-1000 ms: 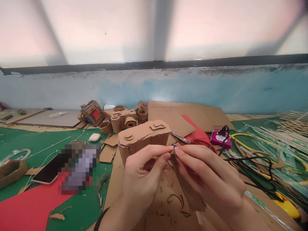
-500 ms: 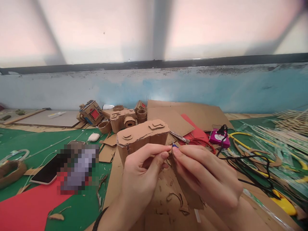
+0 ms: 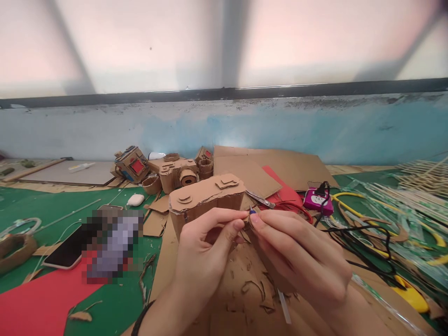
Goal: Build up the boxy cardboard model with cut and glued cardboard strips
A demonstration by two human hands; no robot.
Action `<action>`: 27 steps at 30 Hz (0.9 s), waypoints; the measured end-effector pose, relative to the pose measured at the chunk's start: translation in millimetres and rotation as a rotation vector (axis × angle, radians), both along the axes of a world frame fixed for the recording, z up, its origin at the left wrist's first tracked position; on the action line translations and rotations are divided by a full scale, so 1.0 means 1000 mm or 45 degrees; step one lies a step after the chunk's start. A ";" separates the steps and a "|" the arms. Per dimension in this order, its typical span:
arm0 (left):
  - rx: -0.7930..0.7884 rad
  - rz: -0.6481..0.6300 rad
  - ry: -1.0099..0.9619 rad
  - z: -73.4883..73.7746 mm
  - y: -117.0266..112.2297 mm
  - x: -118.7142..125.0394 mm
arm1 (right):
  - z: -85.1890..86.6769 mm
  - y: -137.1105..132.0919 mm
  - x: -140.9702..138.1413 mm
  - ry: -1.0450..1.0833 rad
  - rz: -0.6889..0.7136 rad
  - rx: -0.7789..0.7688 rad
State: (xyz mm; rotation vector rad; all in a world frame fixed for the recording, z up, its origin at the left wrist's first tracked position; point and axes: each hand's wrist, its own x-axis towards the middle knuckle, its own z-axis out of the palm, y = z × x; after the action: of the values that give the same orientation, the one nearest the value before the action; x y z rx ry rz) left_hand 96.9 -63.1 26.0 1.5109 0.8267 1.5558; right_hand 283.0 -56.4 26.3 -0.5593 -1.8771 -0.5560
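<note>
My left hand (image 3: 205, 254) and my right hand (image 3: 297, 259) meet fingertip to fingertip over a cardboard sheet (image 3: 241, 298) strewn with shavings. Both pinch a small cardboard piece (image 3: 249, 224). The right hand also grips a thin blue-tipped tool (image 3: 252, 211), whose tip pokes out above the fingers. Just behind the hands stands a cardboard camera body (image 3: 206, 198), upright and untouched.
More cardboard camera models (image 3: 175, 171) and flat cardboard sheets (image 3: 276, 168) lie at the back. A phone (image 3: 68, 249) and red paper (image 3: 42, 298) lie left. A pink device (image 3: 318, 199), black cables (image 3: 367, 242), scissors (image 3: 261, 199) and bundled sticks (image 3: 420, 182) crowd the right.
The hands stay pinched together and shift very slightly up and left. Nothing else moves.
</note>
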 end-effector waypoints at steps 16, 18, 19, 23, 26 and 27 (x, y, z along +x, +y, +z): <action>0.027 -0.010 0.026 -0.002 0.000 -0.001 | -0.004 -0.002 0.005 -0.061 0.052 -0.041; 0.013 -0.013 0.029 -0.002 0.000 -0.001 | -0.006 0.001 0.006 -0.057 0.069 -0.055; -0.002 -0.016 0.031 -0.001 0.000 -0.001 | -0.006 0.002 0.006 -0.045 0.076 -0.059; -0.099 -0.042 -0.001 0.004 0.002 -0.002 | -0.006 0.005 0.004 0.052 0.095 -0.168; -0.199 -0.083 -0.075 0.007 0.004 -0.002 | -0.004 0.005 0.001 0.149 0.137 -0.325; -0.222 -0.094 -0.089 0.007 0.004 -0.002 | -0.004 0.005 0.000 0.190 0.160 -0.371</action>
State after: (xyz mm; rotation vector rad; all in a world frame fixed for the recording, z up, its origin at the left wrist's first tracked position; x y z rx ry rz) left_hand 95.1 -59.1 33.4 1.3392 0.8346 1.4359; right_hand 283.0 -51.2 22.6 -0.6481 -1.8463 -0.1539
